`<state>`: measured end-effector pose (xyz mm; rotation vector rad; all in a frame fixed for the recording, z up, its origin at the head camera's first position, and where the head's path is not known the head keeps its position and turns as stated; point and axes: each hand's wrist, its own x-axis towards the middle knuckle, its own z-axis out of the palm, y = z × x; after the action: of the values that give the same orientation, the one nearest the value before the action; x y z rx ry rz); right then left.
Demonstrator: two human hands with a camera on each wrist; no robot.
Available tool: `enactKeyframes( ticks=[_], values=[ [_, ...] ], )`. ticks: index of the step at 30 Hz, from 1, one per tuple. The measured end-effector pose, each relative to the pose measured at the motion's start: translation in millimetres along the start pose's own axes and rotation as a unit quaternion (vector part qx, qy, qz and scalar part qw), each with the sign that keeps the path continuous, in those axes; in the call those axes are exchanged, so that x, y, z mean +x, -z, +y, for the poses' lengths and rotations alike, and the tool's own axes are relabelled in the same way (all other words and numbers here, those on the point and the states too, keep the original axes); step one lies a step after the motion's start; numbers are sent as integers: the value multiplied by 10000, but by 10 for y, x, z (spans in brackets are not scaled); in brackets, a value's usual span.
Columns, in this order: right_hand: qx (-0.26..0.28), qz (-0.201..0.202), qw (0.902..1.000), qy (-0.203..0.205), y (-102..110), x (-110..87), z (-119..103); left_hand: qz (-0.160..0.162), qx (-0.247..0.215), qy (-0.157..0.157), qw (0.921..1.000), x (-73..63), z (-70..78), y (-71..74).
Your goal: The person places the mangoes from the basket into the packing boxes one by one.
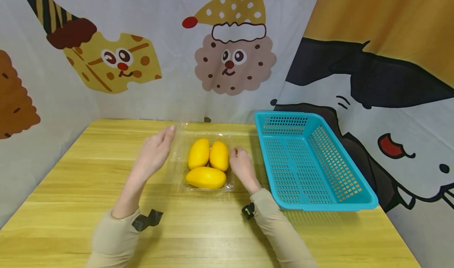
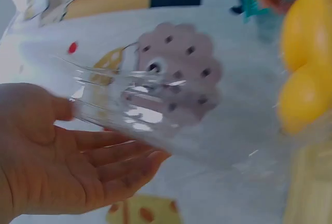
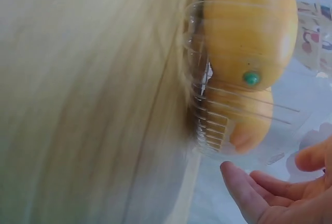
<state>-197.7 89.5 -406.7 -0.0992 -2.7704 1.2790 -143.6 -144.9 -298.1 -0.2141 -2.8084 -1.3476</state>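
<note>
Three yellow mangoes (image 1: 206,177) lie in a clear plastic box (image 1: 229,185) on the table. The box's see-through lid (image 2: 197,146) is raised on the left. My left hand (image 1: 156,151) is at that lid, its fingers (image 2: 124,169) mostly straight along the lower edge and its thumb at the lid's end. Beside the box's right wall is my right hand (image 1: 242,165). In the right wrist view its thumb and fingers (image 3: 238,190) are apart, near the box's corner, with nothing pinched between them. A green dot (image 3: 251,78) shows on one mango's end.
To the right of the box stands a blue perforated plastic basket (image 1: 301,169), reaching the table's right side. The light wooden table (image 1: 198,236) ends at a curtain (image 1: 170,98) with cartoon prints at the back. Both sleeves carry small black wrist devices.
</note>
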Motion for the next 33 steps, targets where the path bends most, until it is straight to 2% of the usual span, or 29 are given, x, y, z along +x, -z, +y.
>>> enactKeyframes(
  ticks=[3, 5, 9, 14, 17, 21, 29, 33],
  values=[
    [160, 53, 9998, -65, 20, -6, 2, 60, -104, -205, 9997, 64, -20, -231],
    [158, 97, 9998, -94, 32, -8, 3, 122, -5, -355, 9993, 102, -31, -377],
    [210, 144, 9996, -140, 51, -11, 4, 216, 456, -554, 9972, 159, -85, -611],
    [369, 119, 9990, -199, 58, -18, 12, 338, 1081, -669, 9913, 184, -211, -800],
    [443, 67, 9986, -269, 61, -20, 13, 429, 1304, -709, 9880, 184, -290, -857],
    [593, -169, 9975, -346, 58, -21, 8, 453, 1365, -498, 9884, 189, -362, -881],
    [543, -188, 9983, -53, 6, -23, -56, 366, 1579, 157, 9867, 223, -423, -862],
    [304, -119, 9994, 140, -40, -14, -77, 372, 1796, 252, 9827, 228, -446, -855]
  ],
)
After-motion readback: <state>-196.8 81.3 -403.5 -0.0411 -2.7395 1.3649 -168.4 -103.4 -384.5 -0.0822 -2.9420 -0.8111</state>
